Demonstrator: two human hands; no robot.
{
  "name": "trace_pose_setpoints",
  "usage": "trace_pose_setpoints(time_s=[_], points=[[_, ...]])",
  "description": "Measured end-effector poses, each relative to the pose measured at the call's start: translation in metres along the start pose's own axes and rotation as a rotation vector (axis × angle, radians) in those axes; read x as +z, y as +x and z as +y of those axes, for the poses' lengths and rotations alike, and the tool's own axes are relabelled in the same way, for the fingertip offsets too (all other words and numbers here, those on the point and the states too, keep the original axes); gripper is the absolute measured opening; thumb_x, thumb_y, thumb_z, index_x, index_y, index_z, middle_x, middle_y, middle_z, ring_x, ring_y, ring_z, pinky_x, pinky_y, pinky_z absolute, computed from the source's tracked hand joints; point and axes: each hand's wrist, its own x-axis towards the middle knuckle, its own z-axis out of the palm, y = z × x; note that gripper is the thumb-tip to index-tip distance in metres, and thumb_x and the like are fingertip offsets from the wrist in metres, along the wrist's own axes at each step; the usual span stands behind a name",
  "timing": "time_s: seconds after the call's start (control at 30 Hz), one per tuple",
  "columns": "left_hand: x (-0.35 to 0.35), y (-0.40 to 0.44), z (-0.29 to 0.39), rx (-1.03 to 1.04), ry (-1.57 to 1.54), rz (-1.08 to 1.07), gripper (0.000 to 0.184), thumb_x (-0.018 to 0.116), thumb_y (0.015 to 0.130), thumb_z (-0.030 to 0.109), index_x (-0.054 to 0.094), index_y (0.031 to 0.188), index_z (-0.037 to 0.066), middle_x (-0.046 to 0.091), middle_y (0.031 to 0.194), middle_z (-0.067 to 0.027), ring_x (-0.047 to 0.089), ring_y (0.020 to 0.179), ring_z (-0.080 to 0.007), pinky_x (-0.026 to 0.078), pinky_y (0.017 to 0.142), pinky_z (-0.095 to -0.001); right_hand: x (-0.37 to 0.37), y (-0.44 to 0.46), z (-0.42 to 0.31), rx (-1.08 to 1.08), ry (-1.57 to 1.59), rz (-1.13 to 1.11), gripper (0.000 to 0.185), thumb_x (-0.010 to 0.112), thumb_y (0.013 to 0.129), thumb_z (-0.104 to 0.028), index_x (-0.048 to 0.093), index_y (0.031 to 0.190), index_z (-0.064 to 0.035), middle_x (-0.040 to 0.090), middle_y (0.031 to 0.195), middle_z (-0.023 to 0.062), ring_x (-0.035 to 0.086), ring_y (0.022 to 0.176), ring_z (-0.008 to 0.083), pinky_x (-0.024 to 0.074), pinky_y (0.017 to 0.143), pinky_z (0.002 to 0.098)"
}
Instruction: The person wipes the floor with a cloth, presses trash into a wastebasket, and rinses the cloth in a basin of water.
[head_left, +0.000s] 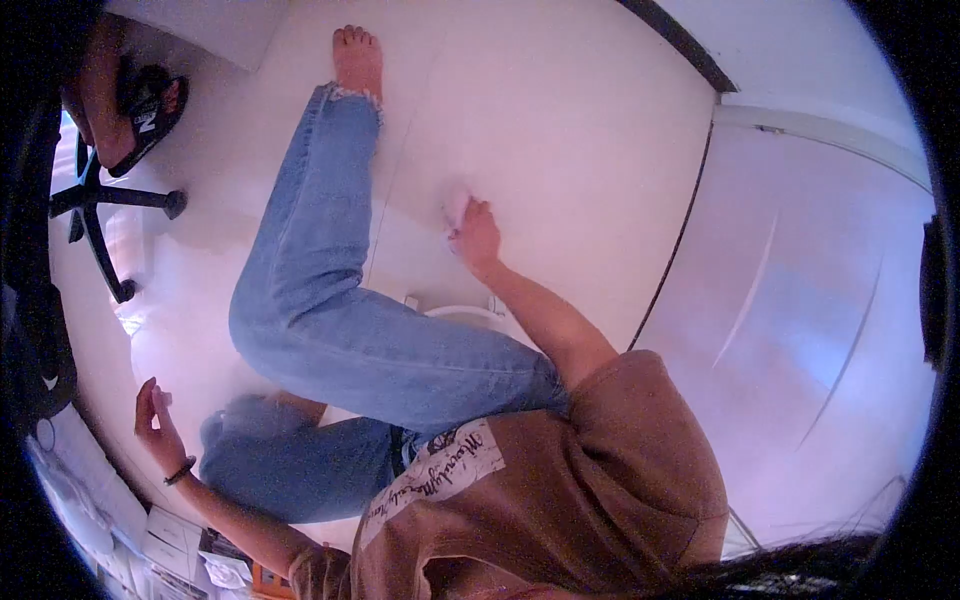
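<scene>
My right hand (478, 238) presses a whitish crumpled cloth or tissue (459, 212) against the pale floor (560, 160); its fingers are closed round it, slightly blurred. Off to the left, my left hand (158, 428) is held up beside my bent knee, with a dark band (181, 471) round the wrist. Its fingers are loosely bent and apart, and a small pale patch shows by the fingertips, too small to make out. Between the two hands lies my bent leg in blue jeans (310, 250), its bare foot flat on the floor.
Under my thigh shows the pale rim of a low seat (468, 312). A black wheeled chair base (92, 195) and another person's foot in a black slide sandal (150, 118) are at the upper left. A glossy pale panel (790, 280) stands at the right. Small drawers (168, 540) sit lower left.
</scene>
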Motion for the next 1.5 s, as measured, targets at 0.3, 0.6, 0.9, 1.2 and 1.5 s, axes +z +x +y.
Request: trace_pose_setpoints(time_s=[0.3, 0.6, 0.9, 1.2, 1.5], points=[[0.005, -0.007, -0.01, -0.057, -0.067, 0.066, 0.026, 0.054, 0.095, 0.014, 0.064, 0.115, 0.002, 0.067, 0.101, -0.0062, 0.062, 0.082, -0.0132, 0.05, 0.076, -0.0274, 0.044, 0.081, -0.13, -0.324, 0.103, 0.02, 0.048, 0.06, 0.081, -0.027, 0.048, 0.12, -0.0018, 0.053, 0.102, 0.0203, 0.059, 0.092, 0.035, 0.0541, 0.069, 0.0468], [0.017, -0.023, -0.041, -0.203, -0.121, 0.118, 0.025, 0.059, 0.094, 0.02, 0.066, 0.11, 0.003, 0.068, 0.086, -0.0046, 0.064, 0.078, -0.0109, 0.052, 0.074, -0.0273, 0.009, 0.063, -0.134, -0.464, 0.186, -0.625, 0.043, 0.054, 0.088, -0.021, 0.048, 0.124, 0.002, 0.058, 0.112, 0.0229, 0.057, 0.106, 0.0348, 0.0515, 0.085, 0.041], [0.001, -0.02, 0.034, -0.073, 0.094, 0.181, 0.025, 0.066, 0.087, 0.026, 0.066, 0.103, 0.007, 0.066, 0.08, -0.0116, 0.063, 0.069, -0.0209, 0.051, 0.069, -0.0337, -0.066, 0.062, -0.034, -0.199, 0.497, -0.69, 0.041, 0.051, 0.091, -0.022, 0.047, 0.126, -0.0007, 0.056, 0.117, 0.0193, 0.056, 0.109, 0.0317, 0.05, 0.089, 0.0423], [-0.004, -0.029, 0.039, 0.155, 0.009, 0.332, 0.026, 0.068, 0.085, 0.027, 0.064, 0.102, 0.009, 0.06, 0.068, -0.0086, 0.058, 0.061, -0.023, 0.047, 0.06, -0.0351, -0.264, 0.093, 0.07, 0.19, 0.944, -0.138, 0.039, 0.049, 0.094, -0.023, 0.046, 0.129, -0.0034, 0.055, 0.122, 0.0158, 0.055, 0.112, 0.0287, 0.0485, 0.093, 0.0435], [0.005, -0.038, 0.035, 0.228, -0.029, 0.285, 0.027, 0.069, 0.083, 0.024, 0.064, 0.104, 0.006, 0.06, 0.069, -0.0092, 0.058, 0.062, -0.0226, 0.047, 0.061, -0.0349, -0.4, 0.119, -0.006, -0.206, 1.174, -0.175, 0.036, 0.047, 0.097, -0.022, 0.047, 0.129, -0.0057, 0.055, 0.122, 0.0104, 0.055, 0.11, 0.0236, 0.0483, 0.093, 0.0416]])
